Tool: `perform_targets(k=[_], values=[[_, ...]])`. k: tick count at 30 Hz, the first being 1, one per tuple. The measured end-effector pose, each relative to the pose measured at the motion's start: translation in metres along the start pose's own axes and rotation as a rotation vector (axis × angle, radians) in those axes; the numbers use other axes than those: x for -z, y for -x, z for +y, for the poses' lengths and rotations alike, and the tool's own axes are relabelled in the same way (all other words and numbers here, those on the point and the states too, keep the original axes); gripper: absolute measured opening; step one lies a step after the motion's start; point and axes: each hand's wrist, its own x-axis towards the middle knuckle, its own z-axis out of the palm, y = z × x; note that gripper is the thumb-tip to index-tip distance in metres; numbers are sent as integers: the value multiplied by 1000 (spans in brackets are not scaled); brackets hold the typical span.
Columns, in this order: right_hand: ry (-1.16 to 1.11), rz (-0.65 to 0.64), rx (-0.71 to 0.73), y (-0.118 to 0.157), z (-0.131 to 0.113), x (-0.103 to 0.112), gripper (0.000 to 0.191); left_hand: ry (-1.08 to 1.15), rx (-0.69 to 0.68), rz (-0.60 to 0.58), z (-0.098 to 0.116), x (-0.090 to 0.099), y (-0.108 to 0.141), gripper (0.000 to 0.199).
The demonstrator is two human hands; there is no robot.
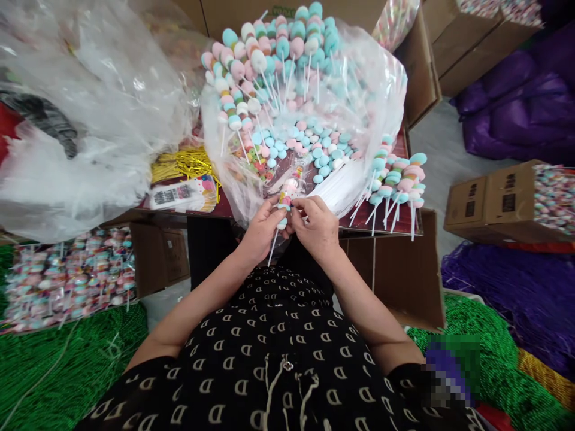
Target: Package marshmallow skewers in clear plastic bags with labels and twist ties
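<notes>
Pastel pink-and-blue candy skewer (283, 206) stands nearly upright between the person's hands, its white stick (272, 250) poking down past the left hand (262, 232). Those fingers curl closely around it, while the right hand (317, 228) pinches the candy near the top between thumb and fingertips. A light, even pinch looks best for candy this soft-looking — firm enough to hold the stick straight, gentle enough not to dent anything. Just beyond the hands, a clear plastic bag (377, 102) heaped with more skewers rests on a dark red board (359, 224).
</notes>
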Motion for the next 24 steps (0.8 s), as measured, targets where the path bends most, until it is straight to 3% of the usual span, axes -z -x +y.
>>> perform_targets(k=[9, 17, 24], values=[[-29, -16, -22, -2, 3, -1, 16, -26, 6, 5, 0, 1, -1, 43], [-78, 2, -63, -6, 1, -11, 10, -24, 9, 51, -2, -2, -3, 34], [-297, 107, -129, 3, -14, 11, 16, 36, -173, 95, 16, 0, -7, 25]])
